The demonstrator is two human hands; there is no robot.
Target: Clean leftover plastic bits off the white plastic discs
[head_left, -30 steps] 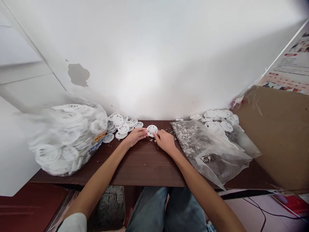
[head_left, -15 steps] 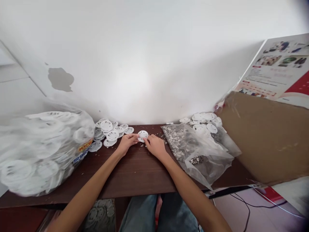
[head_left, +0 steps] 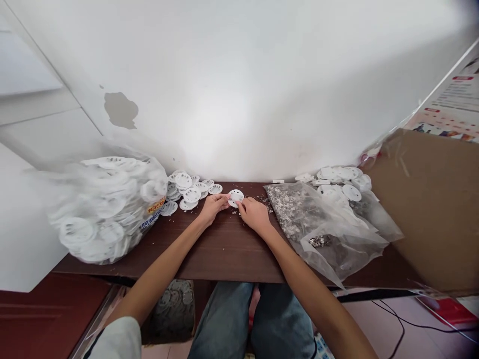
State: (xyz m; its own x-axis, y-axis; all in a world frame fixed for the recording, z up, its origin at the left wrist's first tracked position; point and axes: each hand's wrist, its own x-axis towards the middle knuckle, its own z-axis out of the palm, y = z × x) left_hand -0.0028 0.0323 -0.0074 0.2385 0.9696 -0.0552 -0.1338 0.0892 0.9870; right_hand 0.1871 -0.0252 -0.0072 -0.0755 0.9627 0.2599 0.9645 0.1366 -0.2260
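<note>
The disc (head_left: 236, 196) is held just above or on the far middle of the bench (head_left: 232, 254); which of the two cannot be told. The left hand (head_left: 213, 209) has its fingers closed narrowly on the left rim; the right hand (head_left: 255, 213) grips the near right edge. Over the last half second the view has swung leftward, while the two-handed grip has stayed much the same, suggesting that work on this disc continues. Left: loose discs (head_left: 191, 195); right: small parts (head_left: 292, 212) in a clear bag (head_left: 348, 262).
</note>
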